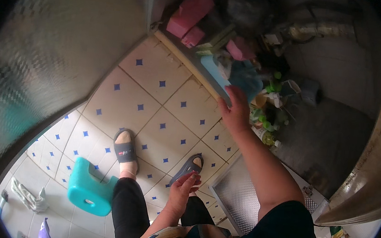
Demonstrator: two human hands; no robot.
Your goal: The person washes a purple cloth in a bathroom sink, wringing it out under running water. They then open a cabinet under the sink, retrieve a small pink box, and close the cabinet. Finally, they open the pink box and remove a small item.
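My right hand (237,115) reaches into the low cupboard, thumb and fingers apart, beside the near edge of a light blue plastic tray (212,69). A crumpled clear plastic bag (225,65) lies on that tray. Close to the hand's right side stand several bottles with green caps, one a clear bottle of yellowish liquid (268,139). In front of my body, my left hand (182,187) hangs with its fingers curled together above a dark slipper (185,168). Whether something small is between those fingertips cannot be made out.
Pink packages (192,14), a green box (215,42) and a pipe (319,31) are inside the dark cupboard. Its textured door panel (239,185) stands open. A turquoise stool (90,192) is by my left leg, near a cloth (28,196). Frosted glass (67,38) rises at left.
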